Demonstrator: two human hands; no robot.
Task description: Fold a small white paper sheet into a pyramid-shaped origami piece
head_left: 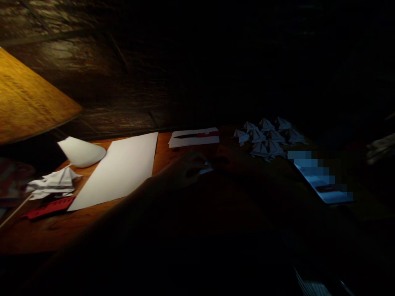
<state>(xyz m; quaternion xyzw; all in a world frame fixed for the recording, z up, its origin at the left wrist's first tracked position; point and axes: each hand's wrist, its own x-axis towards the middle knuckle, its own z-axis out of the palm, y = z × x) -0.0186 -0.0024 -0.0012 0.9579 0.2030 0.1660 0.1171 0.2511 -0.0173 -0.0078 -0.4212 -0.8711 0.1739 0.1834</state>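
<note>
Head view, very dark: your left hand [185,168] is pinching a small white paper piece [206,167] at frame centre, fingers curling onto its left edge. Your right hand [227,158] is sitting just right of that piece. It's too dim there, so I can't tell whether it's gripping. Both hands are hovering low over the wooden table [160,152].

Just above them a paper stack [197,142] is lying with a knife [191,135] on top. Up and right, folded paper shapes [268,137] are sitting in a cluster, and a leaflet [324,187] is lying right of centre.

Left of the hands a large white sheet [119,170] is lying flat. Further left are a curled paper [82,151], a crumpled fold [54,183] and a red strip [49,207]. A lampshade [27,102] is filling the upper left.
</note>
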